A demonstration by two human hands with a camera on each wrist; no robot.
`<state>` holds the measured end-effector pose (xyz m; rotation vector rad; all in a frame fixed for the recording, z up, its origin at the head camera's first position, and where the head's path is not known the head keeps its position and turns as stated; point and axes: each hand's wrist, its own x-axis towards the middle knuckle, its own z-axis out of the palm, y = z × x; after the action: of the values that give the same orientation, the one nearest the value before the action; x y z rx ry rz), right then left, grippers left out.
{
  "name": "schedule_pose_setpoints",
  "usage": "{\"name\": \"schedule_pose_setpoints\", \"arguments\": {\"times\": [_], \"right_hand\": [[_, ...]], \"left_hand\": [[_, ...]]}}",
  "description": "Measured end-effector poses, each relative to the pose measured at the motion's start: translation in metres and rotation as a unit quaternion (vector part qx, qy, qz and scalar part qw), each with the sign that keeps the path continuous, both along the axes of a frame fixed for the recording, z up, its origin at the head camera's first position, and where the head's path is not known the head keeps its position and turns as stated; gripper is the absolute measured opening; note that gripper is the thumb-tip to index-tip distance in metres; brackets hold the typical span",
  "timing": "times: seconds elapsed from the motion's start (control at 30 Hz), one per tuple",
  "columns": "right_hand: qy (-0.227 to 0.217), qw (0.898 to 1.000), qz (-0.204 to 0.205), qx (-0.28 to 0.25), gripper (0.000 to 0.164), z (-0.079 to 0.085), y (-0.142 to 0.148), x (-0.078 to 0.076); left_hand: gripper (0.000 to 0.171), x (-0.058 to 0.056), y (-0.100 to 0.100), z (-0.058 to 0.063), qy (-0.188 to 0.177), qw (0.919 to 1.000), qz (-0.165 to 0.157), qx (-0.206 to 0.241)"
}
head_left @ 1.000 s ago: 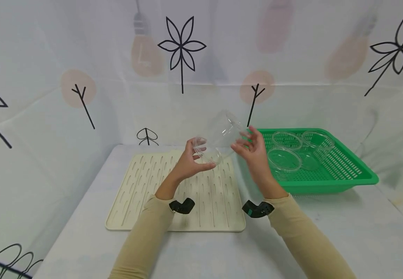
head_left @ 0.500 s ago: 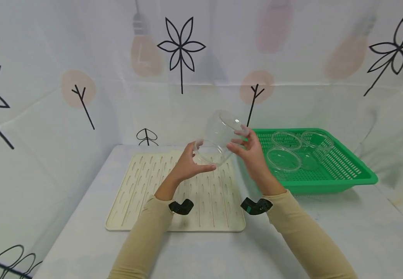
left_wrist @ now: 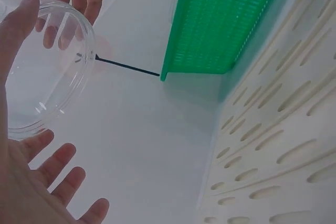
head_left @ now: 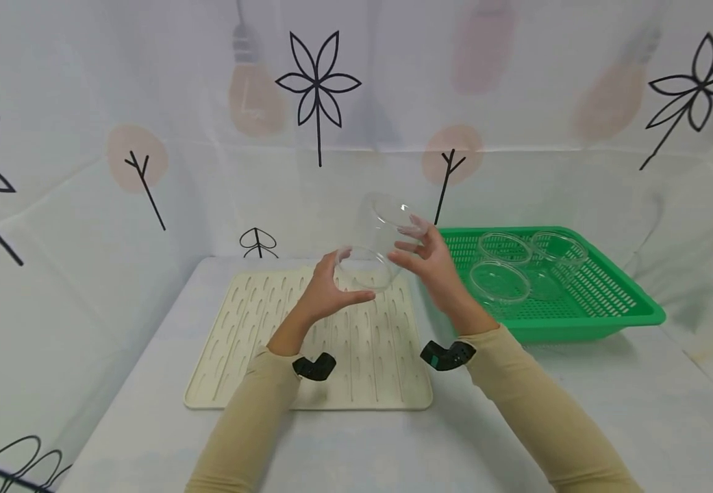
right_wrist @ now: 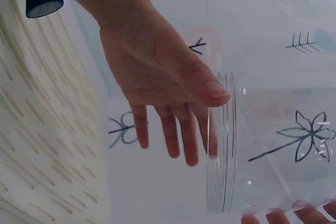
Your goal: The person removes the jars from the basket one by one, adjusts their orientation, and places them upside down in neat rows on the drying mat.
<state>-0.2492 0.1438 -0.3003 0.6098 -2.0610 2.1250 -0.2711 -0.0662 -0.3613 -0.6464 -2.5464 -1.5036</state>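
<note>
A clear, see-through jar (head_left: 382,236) is held up tilted between both hands, above the far part of the cream ridged mat. My left hand (head_left: 325,291) grips its lower, near end, with the thumb and index finger spread across the ringed rim. In the left wrist view, the other fingers (left_wrist: 68,182) stand off the jar. My right hand (head_left: 438,268) holds the jar's right side higher up, its fingers showing through the clear wall. The right wrist view shows the jar (right_wrist: 283,129) from the side, with right fingertips (right_wrist: 307,212) along its wall.
A green slotted basket (head_left: 584,326) stands to the right with several clear jars (head_left: 500,282) in it. The cream mat (head_left: 307,356) lies on the white-covered table (head_left: 485,445). Behind hangs a white printed cloth (head_left: 356,123).
Both hands have drifted slightly left with the jar. The jar has turned, so its lower rim now shows as a wider oval towards the head camera.
</note>
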Motion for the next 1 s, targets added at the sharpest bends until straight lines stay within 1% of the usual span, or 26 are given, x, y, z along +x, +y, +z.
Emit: {"name": "schedule_pose_setpoints", "arguments": {"times": [0.1, 0.27, 0.4, 0.47, 0.53, 0.63, 0.73, 0.83, 1.0], "right_hand": [[0.0, 1.0, -0.006, 0.01, 0.08, 0.0, -0.003, -0.002], [0.0, 1.0, -0.011, 0.025, 0.078, -0.003, -0.007, -0.005], [-0.002, 0.999, -0.018, 0.036, 0.078, -0.003, -0.01, -0.008], [-0.003, 0.999, -0.022, 0.041, 0.078, -0.003, -0.011, -0.01], [-0.004, 0.999, -0.025, 0.045, 0.077, -0.002, -0.012, -0.012], [-0.007, 0.998, -0.028, 0.049, 0.078, -0.001, -0.013, -0.014], [-0.011, 0.998, -0.026, 0.049, 0.078, 0.0, -0.016, -0.015], [-0.015, 0.998, -0.025, 0.051, 0.077, -0.001, -0.018, -0.016], [-0.008, 0.997, -0.031, 0.069, 0.078, -0.004, -0.024, -0.018]], "left_hand": [[0.095, 0.0, -0.003, -0.002, 0.0, 1.0, 0.005, -0.007], [0.099, 0.001, -0.012, -0.005, 0.012, 0.9995, 0.012, -0.026], [0.1, 0.001, -0.027, -0.007, 0.026, 0.9971, 0.02, -0.069], [0.099, 0.0, -0.035, -0.008, 0.039, 0.9951, 0.026, -0.087], [0.099, 0.0, -0.044, -0.01, 0.055, 0.9926, 0.038, -0.101], [0.094, -0.001, -0.057, -0.014, 0.091, 0.9878, 0.057, -0.113], [0.09, 0.0, -0.07, -0.02, 0.113, 0.983, 0.075, -0.123], [0.089, 0.004, -0.082, -0.024, 0.114, 0.9799, 0.085, -0.14], [0.091, 0.014, -0.102, -0.03, 0.103, 0.9732, 0.101, -0.179]]}}
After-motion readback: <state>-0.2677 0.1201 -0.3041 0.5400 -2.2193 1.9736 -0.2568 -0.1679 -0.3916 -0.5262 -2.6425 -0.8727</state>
